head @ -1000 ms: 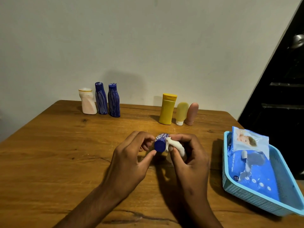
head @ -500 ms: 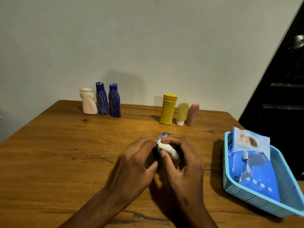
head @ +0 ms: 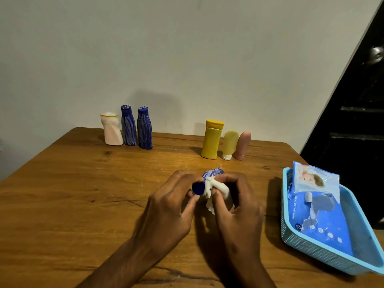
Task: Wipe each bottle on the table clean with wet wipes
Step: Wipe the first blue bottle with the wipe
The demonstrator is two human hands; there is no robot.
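We've got a small blue bottle (head: 209,179) held just above the table (head: 72,194) at center-front, btwn both hands. It's tipped over: long axis runs roughly near-left to far-right, blue cap toward us and the left, base pointing away toward the wall. Our left hand (head: 172,206) pinches the cap end w/ thumb and fingertips. Our right hand (head: 236,206) clasps a bunched white wet wipe (head: 216,189) against the neck/body, fingers curled round it. Both hands touch the bottle, so neither is nearer; the wipe sits right of the cap. We'd judge the next stroke runs along that axis, cap to base.

Farther back, upright near the wall: a white bottle (head: 112,132) and two blue ones (head: 137,126) at left; yellow bottle (head: 212,140), pale-yellow tube (head: 229,145), pink tube (head: 243,145) at right. Wipes pack (head: 318,204) lies in the blue basket (head: 311,248), far right.
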